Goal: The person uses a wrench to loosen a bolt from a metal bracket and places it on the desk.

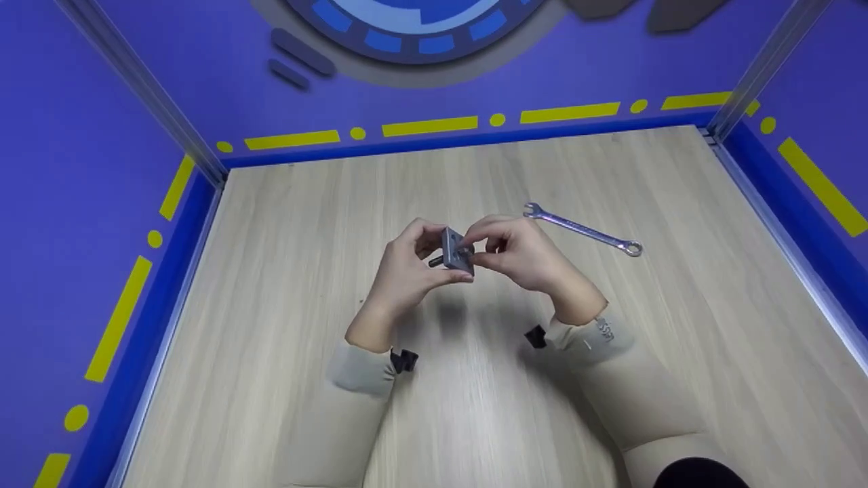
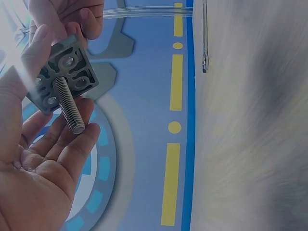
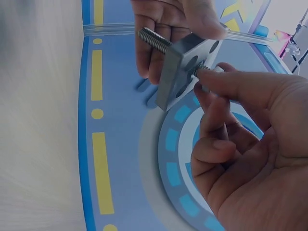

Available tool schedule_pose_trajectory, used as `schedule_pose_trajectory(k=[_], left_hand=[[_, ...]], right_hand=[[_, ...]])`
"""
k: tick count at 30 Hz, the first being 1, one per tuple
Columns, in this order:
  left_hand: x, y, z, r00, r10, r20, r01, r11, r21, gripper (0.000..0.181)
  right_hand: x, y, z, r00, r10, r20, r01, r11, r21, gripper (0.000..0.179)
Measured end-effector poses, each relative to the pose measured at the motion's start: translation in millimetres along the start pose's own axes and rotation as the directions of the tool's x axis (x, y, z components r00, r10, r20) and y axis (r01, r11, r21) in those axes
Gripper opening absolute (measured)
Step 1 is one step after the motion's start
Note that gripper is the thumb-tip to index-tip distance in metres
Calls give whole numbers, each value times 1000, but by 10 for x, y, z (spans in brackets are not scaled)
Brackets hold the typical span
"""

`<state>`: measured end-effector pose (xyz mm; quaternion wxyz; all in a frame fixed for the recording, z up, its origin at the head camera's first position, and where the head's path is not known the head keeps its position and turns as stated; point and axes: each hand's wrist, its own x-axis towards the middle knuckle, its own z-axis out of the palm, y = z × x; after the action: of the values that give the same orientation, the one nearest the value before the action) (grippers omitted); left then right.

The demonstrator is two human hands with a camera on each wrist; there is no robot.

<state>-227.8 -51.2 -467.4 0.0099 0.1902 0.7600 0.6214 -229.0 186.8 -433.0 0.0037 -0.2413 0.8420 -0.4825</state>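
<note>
Both hands meet above the table, around a grey square plate (image 1: 447,249) with several holes. My left hand (image 1: 405,268) grips the plate by its edges, thumb on one side and fingers on the other. From the plate's ribbed side juts a long threaded bolt (image 2: 69,106), near its middle. On the opposite, flat side my right hand (image 1: 521,254) pinches the bolt's other end (image 3: 217,69) between thumb and fingers. A short stretch of thread shows there beside the plate. The right fingertips partly hide that end.
A combination wrench (image 1: 583,230) lies on the wooden table (image 1: 305,271), beyond and to the right of the right hand. Blue printed panels (image 1: 434,102) wall the back and sides. Metal rails (image 1: 793,251) run along the table's side edges.
</note>
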Motion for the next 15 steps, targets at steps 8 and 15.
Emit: schedule_pose_trajectory(k=[8, 15], left_hand=[[-21, -3, 18, 1000, 1, -3, -1, 1000, -12, 72], [-9, 10, -12, 1000, 11, -8, -11, 1000, -6, 73]], right_hand=[[-8, 16, 30, 977, 208, -42, -211, 976, -56, 26], [47, 23, 75, 973, 229, -36, -230, 973, -13, 30]])
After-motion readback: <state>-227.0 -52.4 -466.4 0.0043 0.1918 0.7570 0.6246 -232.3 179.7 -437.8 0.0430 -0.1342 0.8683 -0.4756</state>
